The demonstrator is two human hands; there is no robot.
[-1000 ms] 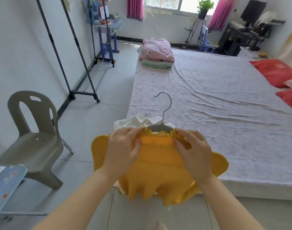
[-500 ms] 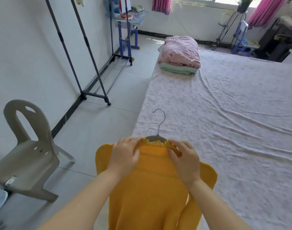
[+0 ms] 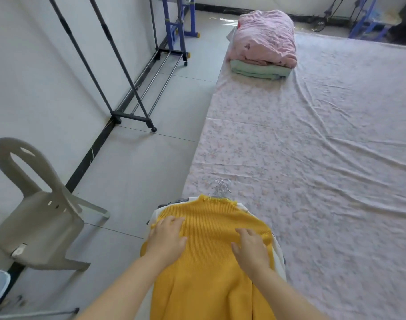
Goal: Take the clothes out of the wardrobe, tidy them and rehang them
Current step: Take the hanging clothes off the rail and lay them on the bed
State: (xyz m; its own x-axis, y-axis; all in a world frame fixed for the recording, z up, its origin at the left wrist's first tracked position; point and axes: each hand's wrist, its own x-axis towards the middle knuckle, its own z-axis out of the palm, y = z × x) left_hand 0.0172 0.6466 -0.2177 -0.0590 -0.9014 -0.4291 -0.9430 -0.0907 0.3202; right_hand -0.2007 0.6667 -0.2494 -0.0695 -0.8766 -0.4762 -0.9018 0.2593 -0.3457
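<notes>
A yellow ribbed knit top (image 3: 211, 262) lies on a pile of hung clothes at the near corner of the bed (image 3: 312, 158). Several metal hanger hooks (image 3: 221, 188) stick out beyond its frilled collar. White garment edges (image 3: 279, 255) show under it on both sides. My left hand (image 3: 167, 239) rests flat on the top's left shoulder, fingers spread. My right hand (image 3: 250, 248) lies flat on the right shoulder, fingers straight. Neither hand grips anything.
A black clothes rack (image 3: 118, 88) stands against the left wall, its rail out of view. A grey plastic chair (image 3: 35, 204) stands at the near left. Folded pink and green bedding (image 3: 264, 45) sits at the bed's far end. A blue frame (image 3: 181, 17) stands beyond the rack.
The yellow top was held up by its collar on the hanger; now it lies down on the pile. Both hands let go of the collar and moved to the shoulders.
</notes>
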